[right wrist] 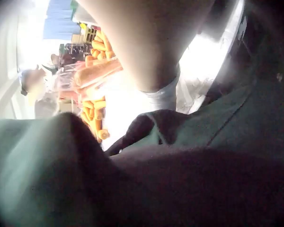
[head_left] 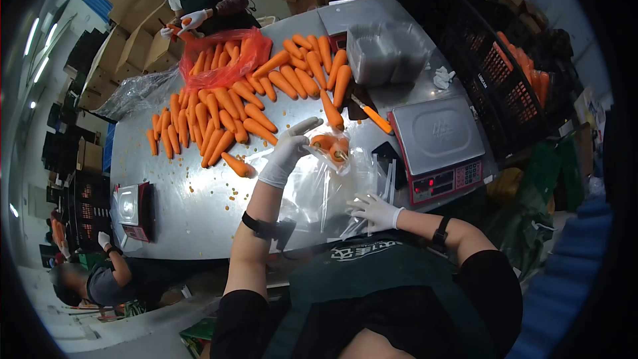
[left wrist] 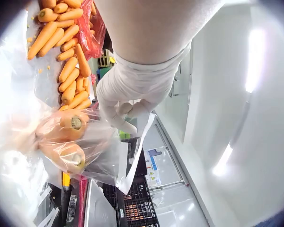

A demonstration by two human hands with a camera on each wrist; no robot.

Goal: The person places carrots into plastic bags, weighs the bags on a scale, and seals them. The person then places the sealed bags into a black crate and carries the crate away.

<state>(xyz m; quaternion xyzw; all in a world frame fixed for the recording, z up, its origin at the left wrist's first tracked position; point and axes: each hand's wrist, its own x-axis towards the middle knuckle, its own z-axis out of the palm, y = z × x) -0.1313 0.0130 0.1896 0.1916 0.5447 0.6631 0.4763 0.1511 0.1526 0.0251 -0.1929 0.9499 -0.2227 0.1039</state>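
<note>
My gloved left hand (head_left: pixel 289 153) pinches the top edge of a clear plastic bag (left wrist: pixel 102 149) with carrots (left wrist: pixel 68 127) inside. A white strip (left wrist: pixel 141 153) runs along that edge. In the head view the bagged carrots (head_left: pixel 337 153) hang just right of the left hand, over the table. My gloved right hand (head_left: pixel 375 214) lies at the table's near edge, fingers spread over flat clear bags (head_left: pixel 302 205). Those bags have white strips too. In the right wrist view dark apron cloth hides most of the right hand, leaving only the glove's cuff (right wrist: pixel 162 98) visible.
Loose carrots (head_left: pixel 219 116) cover the far left of the metal table (head_left: pixel 179 216), beside a red bag (head_left: pixel 259 50). To the right are a scale (head_left: pixel 435 133), an orange-handled knife (head_left: pixel 377 119), clear trays (head_left: pixel 385 53) and a black crate (head_left: pixel 498 73). Two other people work around the table.
</note>
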